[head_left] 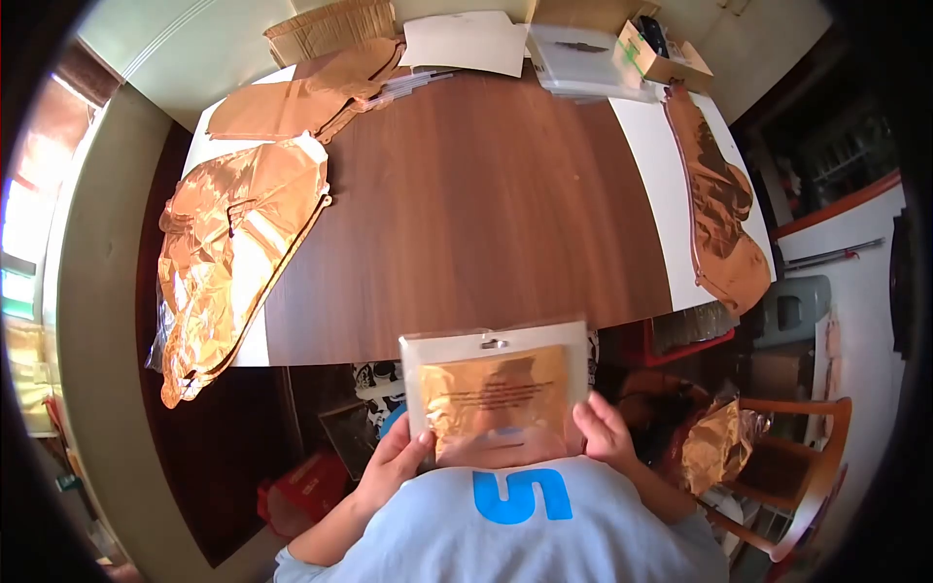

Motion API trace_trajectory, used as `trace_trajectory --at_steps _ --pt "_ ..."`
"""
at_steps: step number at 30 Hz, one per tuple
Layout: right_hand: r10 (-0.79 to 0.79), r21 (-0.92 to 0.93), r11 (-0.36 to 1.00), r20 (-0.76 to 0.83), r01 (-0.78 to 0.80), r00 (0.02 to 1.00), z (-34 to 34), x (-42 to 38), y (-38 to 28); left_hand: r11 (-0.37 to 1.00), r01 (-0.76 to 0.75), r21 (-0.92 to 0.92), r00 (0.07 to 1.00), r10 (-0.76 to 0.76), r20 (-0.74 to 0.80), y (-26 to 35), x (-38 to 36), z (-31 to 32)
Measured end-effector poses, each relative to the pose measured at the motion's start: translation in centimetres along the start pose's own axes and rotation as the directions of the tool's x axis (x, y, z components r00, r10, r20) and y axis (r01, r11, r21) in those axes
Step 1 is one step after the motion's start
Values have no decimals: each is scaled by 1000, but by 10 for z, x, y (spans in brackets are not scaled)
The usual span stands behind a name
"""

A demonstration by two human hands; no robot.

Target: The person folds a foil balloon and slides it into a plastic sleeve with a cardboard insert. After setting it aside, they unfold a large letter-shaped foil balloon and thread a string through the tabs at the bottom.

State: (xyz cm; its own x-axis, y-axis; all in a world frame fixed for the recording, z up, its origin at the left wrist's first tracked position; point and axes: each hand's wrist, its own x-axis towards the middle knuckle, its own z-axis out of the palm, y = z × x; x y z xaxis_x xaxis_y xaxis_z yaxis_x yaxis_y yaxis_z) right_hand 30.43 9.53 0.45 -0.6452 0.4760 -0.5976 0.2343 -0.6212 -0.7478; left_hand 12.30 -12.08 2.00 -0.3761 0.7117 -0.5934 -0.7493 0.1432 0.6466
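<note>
A flat clear packet with a hang hole at its top is held upright against my chest, just beyond the table's near edge. Inside it lies a folded gold foil balloon, with lines of small dark print across the front. My left hand grips the packet's lower left edge, thumb on the front. At the right edge, my right hand closes on the packet with bent fingers. The fingers behind the packet are hidden.
Flat gold foil balloons lie on the table at the left, back left and right. A white sheet, a clear plastic bag and an open cardboard box line the back. A wooden chair stands right.
</note>
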Motion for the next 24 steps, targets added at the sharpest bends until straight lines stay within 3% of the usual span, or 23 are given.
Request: trace_trajectory --at_steps 3,5,7,8,9,12,13,14,15,16,17,20,24 --pt "62 -67 996 100 -56 993 -10 -10 6 998 4 -61 999 -1 44 4 -11 1" --pt "-27 24 999 151 24 988 -4 -4 3 998 5 -63 1000 -5 -2 5 -8 1" --pt "-75 139 989 208 47 975 -4 7 1 983 -175 52 984 173 41 3 7 -1" --pt "-111 83 992 217 95 970 -6 10 -1 959 -263 105 964 257 71 3 14 -1" --pt "-146 27 989 227 143 963 -7 12 -2 986 -163 -23 985 164 49 6 17 2" --pt "-231 6 971 291 239 929 -4 19 -9 893 -418 169 905 392 165 3 31 6" --pt "-278 -8 955 326 297 904 -4 20 -8 892 -426 148 901 404 159 -1 33 6" --pt "-323 -21 935 362 353 875 -4 21 -8 867 -419 271 908 393 146 -1 34 7" --pt "-262 -51 951 395 305 881 -3 20 -14 828 -403 390 914 383 132 1 34 8" --pt "-250 -117 942 380 314 891 -2 20 -14 777 -380 503 920 375 116 2 34 8" --pt "-239 -184 929 363 321 900 -2 20 -14 800 -326 503 939 334 78 -2 38 4" --pt "-324 -261 867 354 425 877 -8 32 -7 631 -419 653 883 450 133 -1 44 6" --pt "-355 -292 855 273 429 894 -9 44 -7 692 -441 572 878 465 113 -12 64 -12"
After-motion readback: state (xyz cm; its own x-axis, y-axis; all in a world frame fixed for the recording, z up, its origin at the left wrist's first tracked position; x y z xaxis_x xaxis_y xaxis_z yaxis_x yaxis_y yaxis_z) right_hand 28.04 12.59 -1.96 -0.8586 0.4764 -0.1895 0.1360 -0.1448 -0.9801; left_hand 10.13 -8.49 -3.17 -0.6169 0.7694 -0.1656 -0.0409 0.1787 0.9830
